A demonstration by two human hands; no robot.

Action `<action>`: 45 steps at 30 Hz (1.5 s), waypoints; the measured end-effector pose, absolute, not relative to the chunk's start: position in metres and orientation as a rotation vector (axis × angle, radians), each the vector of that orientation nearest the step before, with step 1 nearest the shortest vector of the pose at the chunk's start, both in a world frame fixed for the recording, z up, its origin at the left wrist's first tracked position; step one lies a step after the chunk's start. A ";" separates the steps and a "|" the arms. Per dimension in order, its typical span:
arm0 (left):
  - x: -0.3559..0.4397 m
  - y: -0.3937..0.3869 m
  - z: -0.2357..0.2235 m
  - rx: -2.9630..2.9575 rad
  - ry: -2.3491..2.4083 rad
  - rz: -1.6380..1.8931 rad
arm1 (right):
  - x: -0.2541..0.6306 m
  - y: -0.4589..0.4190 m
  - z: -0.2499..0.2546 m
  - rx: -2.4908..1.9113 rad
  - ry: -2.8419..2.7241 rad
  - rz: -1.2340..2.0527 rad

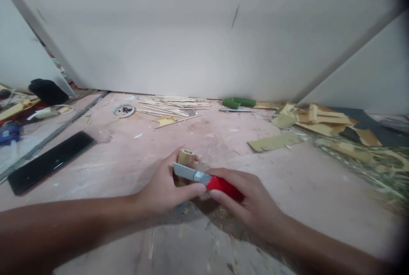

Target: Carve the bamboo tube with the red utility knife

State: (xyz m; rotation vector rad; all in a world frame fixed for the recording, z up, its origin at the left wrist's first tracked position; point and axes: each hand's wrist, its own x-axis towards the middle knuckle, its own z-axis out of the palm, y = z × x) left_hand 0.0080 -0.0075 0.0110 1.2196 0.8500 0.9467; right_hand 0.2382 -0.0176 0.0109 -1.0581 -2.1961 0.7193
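My left hand (162, 183) is wrapped round a short piece of bamboo (186, 159), which stands with its hollow end facing up. Its thumb lies along the near side, by the blade's base. In my right hand (246, 194) is a red-handled utility knife (225, 187), its fingers closed on the handle. The flat blade (184, 172) points left and crosses in front of the bamboo, close against it; whether it cuts in, I cannot tell. Small shavings lie on the worktop (153, 236) beneath both hands.
A black phone (51, 162) lies at left. Farther back are a round lid with dark bits (124, 111), thin wooden sticks (172, 103) and green tube pieces (239, 102). Torn sandpaper (275, 141) and a scrap pile (322, 117) lie at right. A white panel (191, 44) closes the back.
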 end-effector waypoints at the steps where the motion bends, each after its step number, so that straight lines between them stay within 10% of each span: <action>1: 0.008 -0.008 0.011 1.229 0.852 0.934 | 0.239 -0.017 0.010 -1.046 -2.217 0.710; 45: 0.006 -0.008 0.013 1.269 0.894 0.903 | 0.239 -0.018 0.013 -1.055 -2.222 0.787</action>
